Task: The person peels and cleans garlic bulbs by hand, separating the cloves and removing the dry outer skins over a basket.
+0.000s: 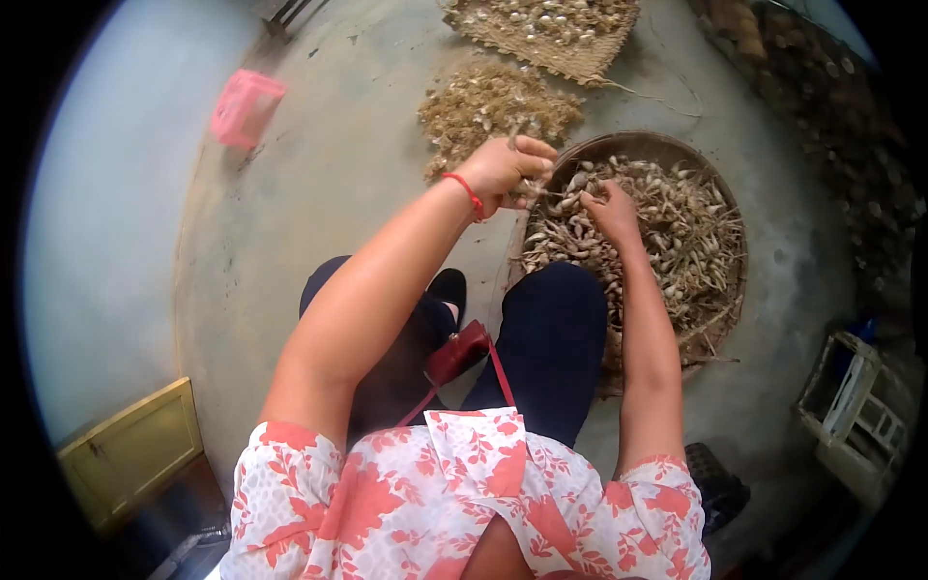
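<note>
My left hand (505, 172), with a red string on its wrist, is closed on a few pale dried garlic bulbs (527, 189) just left of the basket's rim. Thin stalks stick out from between its fingers. Over the heap, my right hand (614, 215) pinches with thumb and fingertips; a thin stalk seems to run toward it from the left hand, though what sits in its fingertips is too small to make out. Below both hands, the round woven basket (737, 222) holds many garlic bulbs (677, 208) with dry stalks attached.
Past the left hand lies a pile of dry husks (483, 106) on the concrete floor. Behind it is a woven mat (580, 60) bearing whitish bulbs. A pink plastic stool (246, 108) stands by the left wall, and a wooden frame (851, 387) at right.
</note>
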Demonstrator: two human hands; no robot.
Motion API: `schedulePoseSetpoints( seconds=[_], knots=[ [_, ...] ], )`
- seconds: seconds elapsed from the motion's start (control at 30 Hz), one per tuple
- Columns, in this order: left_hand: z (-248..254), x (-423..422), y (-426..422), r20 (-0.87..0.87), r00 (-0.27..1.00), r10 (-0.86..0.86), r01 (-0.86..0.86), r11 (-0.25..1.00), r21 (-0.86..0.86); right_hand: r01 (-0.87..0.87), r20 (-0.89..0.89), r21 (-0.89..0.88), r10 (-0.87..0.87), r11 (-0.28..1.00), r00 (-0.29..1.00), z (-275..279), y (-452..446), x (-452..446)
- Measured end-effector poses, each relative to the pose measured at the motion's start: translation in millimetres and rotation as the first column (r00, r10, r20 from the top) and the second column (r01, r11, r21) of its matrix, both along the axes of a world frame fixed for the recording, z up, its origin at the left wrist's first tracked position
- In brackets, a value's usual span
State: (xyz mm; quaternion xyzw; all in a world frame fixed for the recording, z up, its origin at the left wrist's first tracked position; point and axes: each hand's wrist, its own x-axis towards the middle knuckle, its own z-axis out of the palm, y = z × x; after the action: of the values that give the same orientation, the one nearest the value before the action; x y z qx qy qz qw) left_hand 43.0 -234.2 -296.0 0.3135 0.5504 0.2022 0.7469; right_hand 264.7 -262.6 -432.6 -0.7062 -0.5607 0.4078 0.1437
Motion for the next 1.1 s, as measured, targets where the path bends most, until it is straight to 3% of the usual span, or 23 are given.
schedulePoseSetpoints(
  seconds=[0.07, 0.1, 0.17, 0.2, 0.23, 0.27, 0.33, 0.37, 0.47, 0.5, 0.53, 0.57, 0.6, 0.67, 0.7, 0.73, 0.8, 0.83, 0.87, 0.93, 1.03, 1.07, 1.1],
  knots=[
    [-17.1, 22.9, 0.4, -0.159, 0.969, -0.190, 0.210, 0.970, 0.124, 0.061, -0.154, 0.123, -0.042, 0.991, 0.987, 34.3, -6.5, 6.0],
    [-15.3, 36.5, 0.5, -0.188, 0.957, -0.220, 0.251, 0.955, 0.159, -0.012, -0.044, 0.255, 0.023, 0.967, 0.999, 70.1, -10.3, 3.0],
    [-3.4, 60.8, -4.2, -0.283, 0.933, -0.221, 0.284, 0.937, 0.205, -0.172, 0.097, 0.479, 0.142, 0.861, 0.985, 79.5, -16.6, 14.0],
    [-3.9, 66.8, 0.7, -0.148, 0.954, -0.261, 0.285, 0.941, 0.181, -0.231, 0.163, 0.545, 0.168, 0.806, 0.972, 87.9, -20.2, 20.5],
    [-5.1, 72.6, 7.6, -0.140, 0.935, -0.327, 0.348, 0.923, 0.164, -0.287, 0.231, 0.604, 0.181, 0.743, 0.956, 96.2, -23.7, 27.0],
    [-7.1, 78.5, 11.6, -0.134, 0.910, -0.392, 0.409, 0.901, 0.146, -0.227, 0.011, 0.508, 0.258, 0.831, 0.966, 87.0, -22.2, 38.0],
    [1.0, 87.9, 5.8, -0.132, 0.883, -0.450, 0.465, 0.876, 0.129, -0.165, -0.223, 0.389, 0.266, 0.906, 0.938, 75.8, -28.8, 51.4],
    [0.3, 90.9, 4.7, -0.038, 0.887, -0.460, 0.462, 0.882, 0.092, -0.068, -0.422, 0.321, 0.207, 0.945, 0.883, 70.6, -31.4, 57.1],
    [-5.1, 100.2, 3.5, 0.117, 0.851, -0.512, 0.507, 0.859, 0.068, 0.103, -0.711, 0.180, 0.057, 0.978, 0.701, 56.7, -44.1, 62.5],
    [-5.2, 102.4, 0.5, 0.115, 0.886, -0.449, 0.445, 0.893, 0.060, 0.221, -0.912, -0.014, -0.103, 0.975, 0.397, 60.1, -47.1, 55.4],
    [-4.8, 103.3, -1.6, 0.113, 0.917, -0.382, 0.379, 0.924, 0.051, 0.131, -1.000, -0.018, -0.018, 0.991, -0.001, 65.1, -45.5, 52.5],
    [-3.6, 98.3, 2.8, 0.142, 0.919, -0.369, 0.374, 0.927, -0.009, -0.023, -0.919, -0.020, -0.028, 1.000, -0.392, 70.6, -44.0, 49.2],
    [-5.8, 94.4, 5.7, 0.142, 0.917, -0.372, 0.376, 0.927, -0.003, -0.021, -0.921, -0.016, -0.023, 1.000, -0.390, 76.9, -43.6, 47.3],
    [-11.2, 88.2, 9.2, 0.482, 0.803, -0.350, 0.421, 0.906, -0.043, 0.168, -0.956, -0.134, -0.083, 0.977, -0.282, 83.7, -44.4, 43.6],
    [-11.4, 94.6, 4.3, 0.387, 0.888, -0.249, 0.278, 0.960, -0.021, 0.261, -0.979, -0.190, -0.161, 0.947, -0.128, 85.1, -41.2, 38.9],
    [-10.3, 94.1, 5.1, 0.387, 0.889, -0.246, 0.273, 0.962, -0.016, 0.344, -0.965, -0.239, -0.262, 0.908, 0.023, 86.6, -38.2, 34.3],
    [-4.3, 93.7, 6.1, 0.259, 0.919, -0.298, 0.326, 0.943, -0.072, 0.414, -0.641, -0.216, -0.448, 0.884, 0.623, 98.2, -35.9, 23.4],
    [6.1, 95.3, 0.0, 0.189, 0.937, -0.292, 0.299, 0.954, -0.006, 0.370, -0.684, -0.097, -0.332, 0.924, 0.650, 91.8, -35.4, 23.2],
    [4.1, 96.3, -0.6, 0.190, 0.938, -0.290, 0.296, 0.955, -0.004, 0.367, -0.684, -0.095, -0.329, 0.925, 0.651, 95.0, -34.8, 23.7],
    [1.7, 97.0, -2.1, 0.046, 0.894, -0.445, 0.435, 0.889, 0.140, 0.200, -0.635, -0.072, -0.200, 0.977, 0.746, 104.3, -34.0, 24.8],
    [4.8, 94.1, 1.4, 0.089, 0.891, -0.445, 0.431, 0.891, 0.144, 0.252, -0.748, -0.154, -0.279, 0.956, 0.603, 90.8, -32.6, 27.7],
    [6.5, 91.5, 3.3, 0.134, 0.871, -0.473, 0.453, 0.878, 0.157, -0.012, -0.561, 0.232, 0.144, 0.973, 0.815, 91.0, -32.7, 32.5],
    [7.1, 88.1, 7.5, 0.169, 0.861, -0.479, 0.461, 0.877, 0.138, -0.367, 0.095, 0.600, 0.392, 0.711, 0.915, 105.0, -32.1, 31.8]
  ],
)
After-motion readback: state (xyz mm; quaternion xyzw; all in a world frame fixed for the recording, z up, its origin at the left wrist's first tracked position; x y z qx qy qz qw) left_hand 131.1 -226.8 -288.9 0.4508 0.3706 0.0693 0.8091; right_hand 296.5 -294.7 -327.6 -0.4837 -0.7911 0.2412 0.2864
